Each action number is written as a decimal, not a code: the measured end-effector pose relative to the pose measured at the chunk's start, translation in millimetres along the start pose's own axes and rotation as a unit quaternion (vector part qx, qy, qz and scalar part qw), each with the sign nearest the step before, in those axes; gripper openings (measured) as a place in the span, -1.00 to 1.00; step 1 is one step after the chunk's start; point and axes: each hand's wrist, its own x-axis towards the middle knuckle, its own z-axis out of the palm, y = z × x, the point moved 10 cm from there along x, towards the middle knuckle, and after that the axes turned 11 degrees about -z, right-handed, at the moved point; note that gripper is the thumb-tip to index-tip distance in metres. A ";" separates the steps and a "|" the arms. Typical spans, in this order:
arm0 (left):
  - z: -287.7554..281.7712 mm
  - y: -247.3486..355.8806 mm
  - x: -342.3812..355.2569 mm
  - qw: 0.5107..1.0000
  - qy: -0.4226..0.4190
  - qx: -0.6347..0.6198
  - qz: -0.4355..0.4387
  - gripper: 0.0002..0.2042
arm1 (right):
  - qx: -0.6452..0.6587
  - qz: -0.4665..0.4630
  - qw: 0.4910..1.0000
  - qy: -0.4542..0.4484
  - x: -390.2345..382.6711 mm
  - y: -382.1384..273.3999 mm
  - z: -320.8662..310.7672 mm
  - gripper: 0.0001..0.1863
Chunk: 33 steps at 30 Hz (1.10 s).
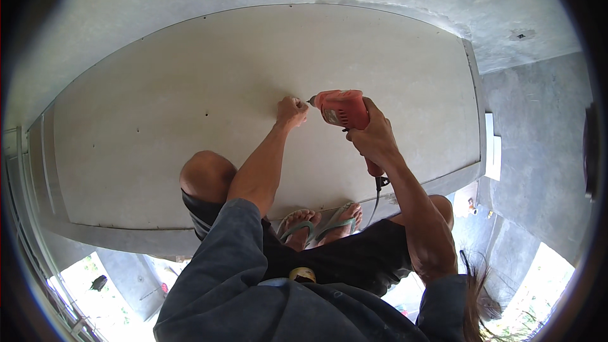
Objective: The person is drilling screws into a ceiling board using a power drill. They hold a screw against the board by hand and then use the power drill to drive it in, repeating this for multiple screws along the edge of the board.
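Observation:
My right hand (378,135) is wrapped round the handle of a red corded power drill (342,107). The drill lies nearly level, its dark tip pointing left toward my other hand. A little left of that tip, my left hand (291,113) is closed, its fingertips pinched together just over the pale board (247,63). Whatever those fingertips may hold is too small to make out. A gap shows between the drill's tip and the pinched fingers. From the handle's lower end hangs a dark cord (376,201).
Several small dark holes, one at a hole (206,114), dot the board. Grey concrete walls (532,95) stand around it. My sandalled feet (301,225) rest at its near edge, between my bent knees. White strips (492,145) stand at the right, metal rails (47,164) at the left.

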 end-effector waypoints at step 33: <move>-4.4 -3.4 -2.2 0.998 0.010 -0.055 0.005 -0.73 | -0.006 0.005 1.000 0.001 -0.4 3.1 9.7 -0.21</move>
